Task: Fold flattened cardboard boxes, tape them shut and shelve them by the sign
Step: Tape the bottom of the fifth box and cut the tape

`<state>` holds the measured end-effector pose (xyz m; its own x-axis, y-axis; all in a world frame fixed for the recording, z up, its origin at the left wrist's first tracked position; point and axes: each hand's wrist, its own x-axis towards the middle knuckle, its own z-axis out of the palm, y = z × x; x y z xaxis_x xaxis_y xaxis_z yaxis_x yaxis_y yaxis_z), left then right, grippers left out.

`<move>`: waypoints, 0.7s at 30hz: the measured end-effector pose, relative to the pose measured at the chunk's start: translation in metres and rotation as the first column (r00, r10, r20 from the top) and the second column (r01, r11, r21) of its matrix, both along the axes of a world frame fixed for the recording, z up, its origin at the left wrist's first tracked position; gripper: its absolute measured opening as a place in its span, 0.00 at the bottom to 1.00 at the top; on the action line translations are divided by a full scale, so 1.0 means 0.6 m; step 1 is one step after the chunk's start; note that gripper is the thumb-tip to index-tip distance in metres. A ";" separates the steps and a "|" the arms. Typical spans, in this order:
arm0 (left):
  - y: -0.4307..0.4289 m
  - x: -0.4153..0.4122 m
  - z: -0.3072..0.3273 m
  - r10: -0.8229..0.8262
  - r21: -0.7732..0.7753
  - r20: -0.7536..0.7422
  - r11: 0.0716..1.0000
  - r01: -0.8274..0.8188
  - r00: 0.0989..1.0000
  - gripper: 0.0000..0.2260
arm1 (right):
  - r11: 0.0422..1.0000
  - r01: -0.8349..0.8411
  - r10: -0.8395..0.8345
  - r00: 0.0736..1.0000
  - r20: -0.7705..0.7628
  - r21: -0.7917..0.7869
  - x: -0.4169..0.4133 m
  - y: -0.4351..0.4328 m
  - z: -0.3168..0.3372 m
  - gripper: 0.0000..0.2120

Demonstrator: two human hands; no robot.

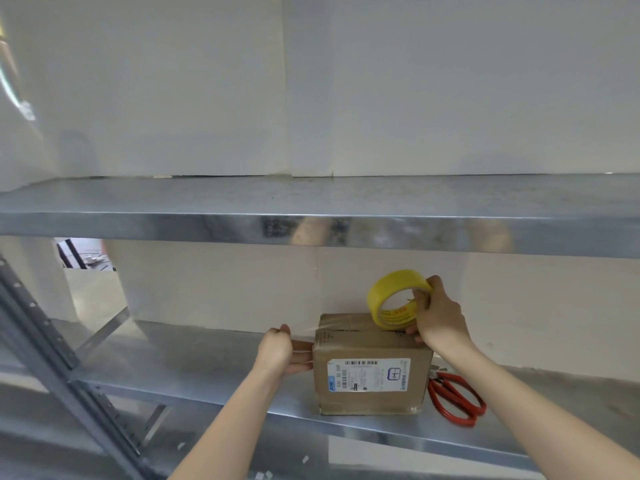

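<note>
Box [370, 375], brown cardboard, 1 white label, sitting between fingers [300, 367]: left hand [277, 351] pinching clear tape [337, 323]; right hand [441, 318] gripping yellow roll [377, 296].

Your one head-worn camera looks forward and slightly down, close in front of the lower metal shelf [207, 362].

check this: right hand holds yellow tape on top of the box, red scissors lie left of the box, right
No: the head view shows the red scissors right of the box. The right hand does hold the yellow tape there.
</note>
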<state>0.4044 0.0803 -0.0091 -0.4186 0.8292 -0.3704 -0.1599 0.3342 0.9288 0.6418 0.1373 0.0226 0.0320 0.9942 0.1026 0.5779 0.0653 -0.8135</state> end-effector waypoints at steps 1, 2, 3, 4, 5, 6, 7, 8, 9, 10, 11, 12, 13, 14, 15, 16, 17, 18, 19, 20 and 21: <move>-0.003 0.001 0.000 -0.003 0.006 0.003 1.000 0.003 1.000 0.08 | 1.000 -0.001 0.001 1.000 0.001 0.001 0.000 0.000 0.000 0.05; -0.005 0.001 -0.001 -0.003 0.010 -0.005 1.000 0.003 1.000 0.08 | 1.000 -0.002 0.002 1.000 0.000 0.004 0.000 0.000 0.000 0.05; -0.005 0.000 -0.005 -0.004 0.015 -0.026 1.000 0.005 1.000 0.09 | 1.000 -0.003 0.003 1.000 -0.002 0.007 -0.001 -0.001 0.000 0.05; -0.003 -0.001 -0.011 -0.002 0.021 -0.047 1.000 0.003 0.999 0.09 | 1.000 -0.003 0.003 1.000 -0.004 0.010 -0.001 -0.001 -0.001 0.05; -0.003 0.000 -0.017 0.002 0.018 -0.065 1.000 -0.001 0.998 0.10 | 1.000 -0.002 0.002 1.000 -0.004 0.012 -0.001 -0.001 -0.001 0.05; -0.002 0.001 -0.023 0.006 0.007 -0.080 1.000 -0.006 0.997 0.10 | 1.000 0.001 -0.001 1.000 -0.002 0.012 -0.001 0.000 -0.002 0.05; 0.000 0.003 -0.031 0.002 -0.011 -0.111 1.000 -0.003 0.994 0.09 | 1.000 0.004 -0.004 1.000 0.000 0.010 -0.002 0.000 -0.002 0.05; 0.004 0.005 -0.041 -0.014 -0.033 -0.154 0.999 0.009 0.988 0.09 | 1.000 0.006 -0.006 1.000 -0.002 0.009 -0.002 0.000 -0.003 0.05; 0.006 0.008 -0.048 -0.036 -0.058 -0.198 0.998 0.025 0.980 0.09 | 1.000 0.004 -0.004 1.000 -0.005 0.010 -0.003 0.001 -0.003 0.05; 0.009 0.010 -0.056 -0.059 -0.086 -0.236 0.996 0.040 0.970 0.09 | 1.000 0.000 0.000 1.000 -0.004 0.009 -0.003 0.001 -0.003 0.05; 0.012 0.012 -0.062 -0.086 -0.114 -0.276 0.992 0.056 0.957 0.09 | 1.000 -0.003 0.003 1.000 -0.003 0.008 -0.003 0.001 -0.003 0.05; 0.016 0.013 -0.066 -0.120 -0.148 -0.314 0.986 0.076 0.942 0.08 | 1.000 -0.005 0.005 1.000 -0.002 0.006 -0.004 0.000 -0.003 0.05; 0.017 0.016 -0.068 -0.164 -0.188 -0.335 0.977 0.104 0.928 0.08 | 1.000 -0.007 0.007 1.000 -0.001 0.003 -0.003 0.000 -0.004 0.05; 0.016 0.020 -0.068 -0.207 -0.228 -0.335 0.964 0.134 0.919 0.08 | 1.000 -0.010 0.010 1.000 0.002 0.000 -0.002 -0.001 -0.005 0.05; 0.015 0.024 -0.067 -0.244 -0.253 -0.313 0.953 0.167 0.918 0.09 | 1.000 -0.013 0.013 1.000 0.006 0.001 -0.002 -0.002 -0.005 0.05; 0.013 0.026 -0.068 -0.273 -0.267 -0.282 0.943 0.198 0.920 0.10 | 1.000 -0.014 0.014 1.000 0.013 0.005 -0.002 -0.001 -0.006 0.04; 0.011 0.028 -0.068 -0.292 -0.281 -0.252 0.934 0.219 0.923 0.11 | 1.000 -0.018 0.018 1.000 0.022 0.012 -0.001 0.000 -0.007 0.04; 0.010 0.028 -0.068 -0.305 -0.302 -0.228 0.925 0.230 0.925 0.12 | 1.000 -0.021 0.020 0.999 0.028 0.016 -0.001 0.001 -0.008 0.04; 0.009 0.026 -0.069 -0.310 -0.321 -0.210 0.918 0.234 0.927 0.12 | 1.000 -0.023 0.022 0.999 0.033 0.015 -0.001 0.001 -0.008 0.04; 0.008 0.024 -0.068 -0.305 -0.335 -0.196 0.914 0.228 0.932 0.11 | 1.000 -0.024 0.023 0.999 0.039 0.014 -0.002 0.002 -0.008 0.04; 0.008 0.021 -0.068 -0.292 -0.349 -0.187 0.912 0.214 0.938 0.09 | 1.000 -0.025 0.024 0.999 0.045 0.014 -0.002 0.003 -0.008 0.04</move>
